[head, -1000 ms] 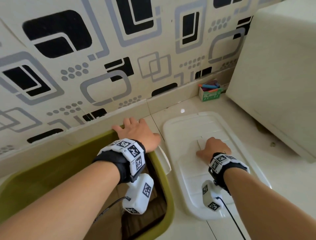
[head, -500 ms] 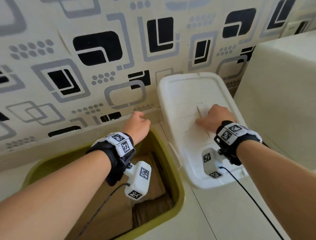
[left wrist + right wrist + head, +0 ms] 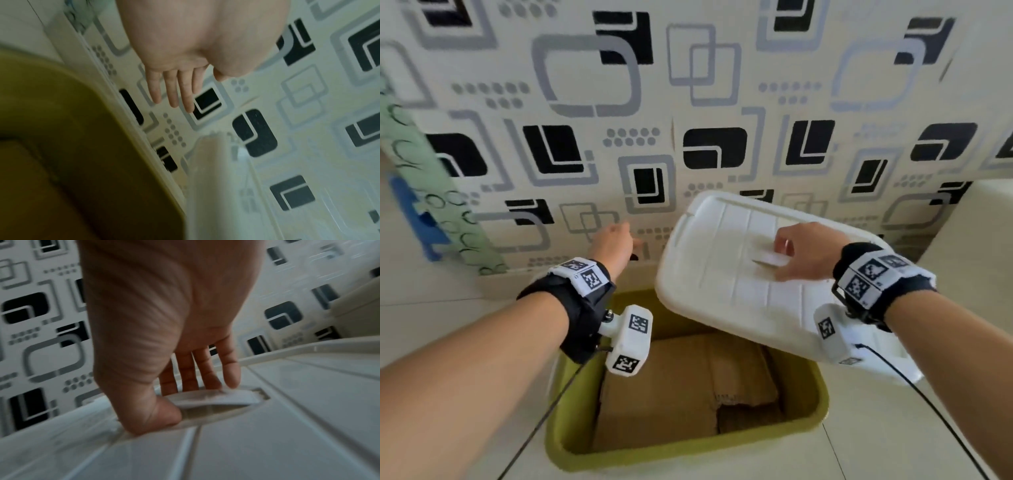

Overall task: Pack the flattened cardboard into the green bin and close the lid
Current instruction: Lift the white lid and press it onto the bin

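Observation:
The green bin (image 3: 815,407) stands open on the floor below me, with brown flattened cardboard (image 3: 674,387) lying inside. My right hand (image 3: 803,251) pinches the handle (image 3: 213,398) of the white lid (image 3: 726,294) between thumb and fingers. The lid hangs tilted in the air over the bin's right back part. My left hand (image 3: 614,245) hovers above the bin's far rim near the wall. In the left wrist view its fingers (image 3: 174,87) are straight and hold nothing, with the bin (image 3: 61,129) below them.
A patterned wall (image 3: 722,102) rises right behind the bin. A cream cabinet (image 3: 983,233) stands at the right. A green patterned strip (image 3: 424,178) with something blue beside it hangs at the left. Pale floor tiles (image 3: 893,445) surround the bin.
My right hand has lifted the white lid off the floor and swung it left over the bin. My left hand has left the bin's rim and risen, its fingers spread.

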A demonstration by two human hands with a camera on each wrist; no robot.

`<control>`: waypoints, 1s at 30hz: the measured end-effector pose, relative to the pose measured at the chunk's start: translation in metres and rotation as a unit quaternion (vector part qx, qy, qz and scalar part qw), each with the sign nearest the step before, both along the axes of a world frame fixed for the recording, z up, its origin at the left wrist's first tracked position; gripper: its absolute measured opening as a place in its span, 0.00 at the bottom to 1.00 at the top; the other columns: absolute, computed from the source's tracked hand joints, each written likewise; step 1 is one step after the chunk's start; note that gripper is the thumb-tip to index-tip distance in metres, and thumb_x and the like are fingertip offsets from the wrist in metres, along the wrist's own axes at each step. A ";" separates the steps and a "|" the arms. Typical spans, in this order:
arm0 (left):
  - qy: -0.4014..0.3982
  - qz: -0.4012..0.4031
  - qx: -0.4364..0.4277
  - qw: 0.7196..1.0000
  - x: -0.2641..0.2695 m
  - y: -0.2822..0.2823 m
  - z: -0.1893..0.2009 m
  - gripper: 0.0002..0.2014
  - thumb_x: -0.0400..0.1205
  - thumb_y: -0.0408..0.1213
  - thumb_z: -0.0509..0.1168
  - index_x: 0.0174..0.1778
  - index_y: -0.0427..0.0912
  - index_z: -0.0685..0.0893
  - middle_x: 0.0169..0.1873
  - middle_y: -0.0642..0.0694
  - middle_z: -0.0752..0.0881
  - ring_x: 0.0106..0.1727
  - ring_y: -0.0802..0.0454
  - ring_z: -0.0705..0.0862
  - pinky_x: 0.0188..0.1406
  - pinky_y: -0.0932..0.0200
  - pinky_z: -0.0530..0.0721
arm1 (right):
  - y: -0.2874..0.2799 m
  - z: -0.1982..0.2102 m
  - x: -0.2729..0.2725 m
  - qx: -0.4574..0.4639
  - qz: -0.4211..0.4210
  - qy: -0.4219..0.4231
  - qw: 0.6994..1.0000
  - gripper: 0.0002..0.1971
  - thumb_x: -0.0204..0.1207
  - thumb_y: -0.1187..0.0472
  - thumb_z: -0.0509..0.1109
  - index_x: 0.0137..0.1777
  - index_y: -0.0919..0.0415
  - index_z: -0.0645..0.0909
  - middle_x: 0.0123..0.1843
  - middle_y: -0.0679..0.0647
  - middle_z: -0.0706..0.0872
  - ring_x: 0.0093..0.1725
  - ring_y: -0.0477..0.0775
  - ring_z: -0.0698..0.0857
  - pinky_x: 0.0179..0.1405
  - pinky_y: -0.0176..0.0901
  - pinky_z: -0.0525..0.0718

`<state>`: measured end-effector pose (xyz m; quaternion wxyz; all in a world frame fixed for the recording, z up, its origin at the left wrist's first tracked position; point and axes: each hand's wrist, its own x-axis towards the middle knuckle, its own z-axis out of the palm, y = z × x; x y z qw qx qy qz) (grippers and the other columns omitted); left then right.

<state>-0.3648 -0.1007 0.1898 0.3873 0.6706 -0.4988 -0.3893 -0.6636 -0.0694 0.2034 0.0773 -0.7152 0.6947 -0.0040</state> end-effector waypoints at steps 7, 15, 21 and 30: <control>-0.084 -0.004 0.070 0.994 0.076 0.042 0.011 0.26 0.89 0.49 0.47 0.77 0.37 0.71 0.74 0.36 0.78 0.73 0.39 0.76 0.76 0.42 0.71 | 0.011 -0.011 0.099 0.058 0.127 0.037 0.990 0.17 0.62 0.40 0.78 0.46 0.39 0.76 0.48 0.41 0.84 0.48 0.50 0.82 0.44 0.44 0.78; -0.098 -0.050 0.208 0.972 0.096 0.074 -0.023 0.29 0.87 0.50 0.57 0.80 0.36 0.68 0.79 0.39 0.72 0.77 0.41 0.72 0.72 0.51 0.72 | 0.027 -0.030 0.157 0.096 0.188 0.060 0.976 0.16 0.64 0.43 0.77 0.44 0.40 0.73 0.50 0.45 0.86 0.49 0.51 0.83 0.49 0.45 0.81; -0.143 -0.080 0.239 0.957 0.106 0.079 -0.046 0.22 0.82 0.46 0.63 0.69 0.36 0.79 0.62 0.41 0.82 0.56 0.43 0.79 0.47 0.56 0.77 | 0.037 -0.047 0.162 0.132 0.197 0.076 0.968 0.18 0.65 0.44 0.79 0.47 0.42 0.73 0.53 0.46 0.86 0.49 0.51 0.82 0.45 0.43 0.77; -0.169 -0.073 0.252 0.950 0.106 0.083 -0.058 0.11 0.80 0.37 0.65 0.56 0.39 0.77 0.59 0.39 0.82 0.51 0.44 0.77 0.37 0.59 0.75 | 0.035 -0.061 0.160 0.145 0.197 0.051 0.968 0.20 0.64 0.47 0.80 0.55 0.45 0.80 0.55 0.46 0.87 0.52 0.51 0.84 0.53 0.46 0.82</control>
